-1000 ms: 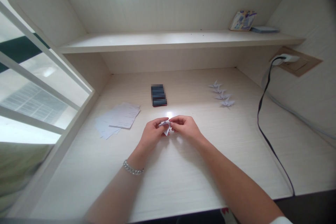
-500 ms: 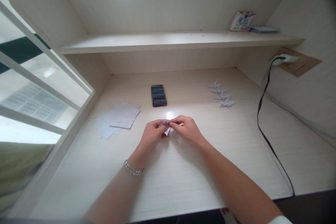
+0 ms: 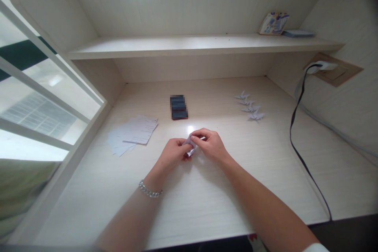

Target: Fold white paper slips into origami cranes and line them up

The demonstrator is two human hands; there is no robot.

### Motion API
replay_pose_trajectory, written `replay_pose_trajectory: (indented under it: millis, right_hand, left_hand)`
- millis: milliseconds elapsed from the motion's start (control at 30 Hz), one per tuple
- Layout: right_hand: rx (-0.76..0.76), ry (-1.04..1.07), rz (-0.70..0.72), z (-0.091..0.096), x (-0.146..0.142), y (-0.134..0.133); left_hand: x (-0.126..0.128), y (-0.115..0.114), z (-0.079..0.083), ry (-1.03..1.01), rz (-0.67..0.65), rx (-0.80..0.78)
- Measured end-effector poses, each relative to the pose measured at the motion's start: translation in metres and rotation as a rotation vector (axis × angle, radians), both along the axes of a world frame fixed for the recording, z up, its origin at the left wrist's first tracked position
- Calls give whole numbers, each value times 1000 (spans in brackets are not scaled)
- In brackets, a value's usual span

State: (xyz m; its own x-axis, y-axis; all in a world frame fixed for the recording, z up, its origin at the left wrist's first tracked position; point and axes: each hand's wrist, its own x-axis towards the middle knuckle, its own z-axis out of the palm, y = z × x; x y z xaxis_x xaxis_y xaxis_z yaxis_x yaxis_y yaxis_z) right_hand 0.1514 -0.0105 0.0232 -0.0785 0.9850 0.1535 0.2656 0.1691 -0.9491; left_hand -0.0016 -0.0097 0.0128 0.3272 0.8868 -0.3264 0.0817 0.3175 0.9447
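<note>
Both forearms reach in from the near edge of the desk [image 3: 189, 204], a bracelet [image 3: 150, 191] on the left wrist. The left hand [image 3: 173, 153] and right hand [image 3: 212, 146] meet over the desk's middle, fingers curled, thumbs and fingertips pinching a small folded paper [image 3: 190, 146]. It sits between the two hands, the right fingers closed over its top and the left gripping its lower side. I cannot tell whether it touches the desk. Farther left lie loose sheets [image 3: 132, 134]. Behind the hands lies a dark blurred object [image 3: 178, 107]. A row of paper cranes [image 3: 249, 107] sits toward the far right corner, near a black cable [image 3: 297, 126].
</note>
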Motion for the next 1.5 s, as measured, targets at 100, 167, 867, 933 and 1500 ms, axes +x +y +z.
replay_pose_trajectory:
  millis: [100, 167, 867, 933, 1500]
  right_hand:
    - [1, 17, -18, 1, -1, -2]
    - [0, 31, -22, 1, -1, -2]
    - [-93, 198, 89, -7, 5, 4]
    - [-97, 207, 58, -9, 6, 6]
    - [-93, 138, 141, -3, 9, 8]
  left_hand:
    - [0, 0, 1, 10, -20, -12]
    - [0, 0, 2, 23, -30, -12]
    - [-1, 0, 7, -6, 150, 413]
    - [-1, 0, 8, -37, 157, 422]
    - [-4, 1, 5, -82, 156, 373]
